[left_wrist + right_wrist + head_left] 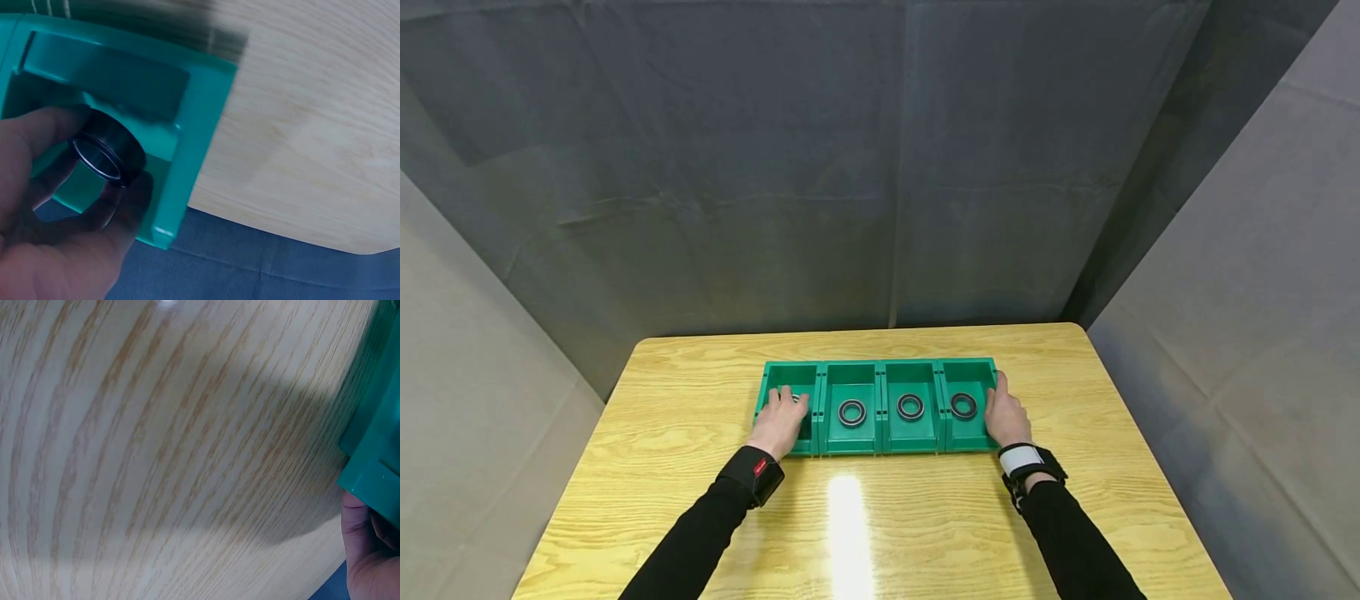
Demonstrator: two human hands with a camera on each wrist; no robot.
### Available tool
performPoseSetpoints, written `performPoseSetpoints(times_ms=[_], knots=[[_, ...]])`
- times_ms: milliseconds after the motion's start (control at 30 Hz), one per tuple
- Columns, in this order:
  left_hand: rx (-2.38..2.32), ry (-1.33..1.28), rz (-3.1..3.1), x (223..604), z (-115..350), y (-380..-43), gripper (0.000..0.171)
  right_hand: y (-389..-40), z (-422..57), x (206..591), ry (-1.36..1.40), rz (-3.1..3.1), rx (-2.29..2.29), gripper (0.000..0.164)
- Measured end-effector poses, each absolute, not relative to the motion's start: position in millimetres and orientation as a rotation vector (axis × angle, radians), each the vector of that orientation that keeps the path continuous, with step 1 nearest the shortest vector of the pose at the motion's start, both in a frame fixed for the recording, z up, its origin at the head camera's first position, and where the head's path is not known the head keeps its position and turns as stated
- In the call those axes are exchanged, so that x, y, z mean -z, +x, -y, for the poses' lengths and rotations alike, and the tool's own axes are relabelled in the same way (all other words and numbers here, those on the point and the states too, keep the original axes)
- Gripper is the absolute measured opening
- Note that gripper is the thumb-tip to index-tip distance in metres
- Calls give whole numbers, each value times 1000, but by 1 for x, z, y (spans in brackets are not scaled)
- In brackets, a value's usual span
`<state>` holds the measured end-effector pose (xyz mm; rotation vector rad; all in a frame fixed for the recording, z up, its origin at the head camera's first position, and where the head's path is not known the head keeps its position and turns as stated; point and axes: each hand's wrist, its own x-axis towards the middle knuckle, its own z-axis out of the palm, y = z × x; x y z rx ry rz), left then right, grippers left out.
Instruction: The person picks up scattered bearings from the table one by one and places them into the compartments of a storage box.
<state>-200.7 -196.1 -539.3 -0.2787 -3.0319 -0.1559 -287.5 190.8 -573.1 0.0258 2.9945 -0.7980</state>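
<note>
A row of joined green bins (880,407) lies on the table. Inside the leftmost compartment, my left hand (781,421) pinches a ball bearing (112,149) between thumb and fingers, tilted, in the left wrist view. Fingers cover most of this bearing in the head view. My right hand (1009,418) grips the right end wall of the row; the right wrist view catches only part of that hand, beside the bin corner (369,478). Other dark-rimmed bearings lie flat, one per compartment: a left one (852,412), a middle one (911,407) and a right one (963,406).
The wooden table (685,400) extends around the bins, with a bright reflection in front of them. A dark grey curtain (775,208) hangs behind the table's far edge. Pale fabric panels (1247,333) stand at both sides.
</note>
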Motion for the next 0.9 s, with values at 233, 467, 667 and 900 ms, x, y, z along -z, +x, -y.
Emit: performPoseSetpoints(times_ms=[233, 467, 667, 900], knots=[[216, -184, 3086, 542, 189, -205, 26, -288, -191, 574, 19, -3006, 800, 47], [295, -100, 3141, 546, 187, -212, 32, -288, -190, 572, 35, -2993, 788, 48], [331, -68, 3126, 550, 187, -218, 28, -288, -190, 570, 38, -2987, 784, 48], [332, -22, 3137, 553, 187, -224, 33, -287, -190, 570, 33, -2987, 793, 48]])
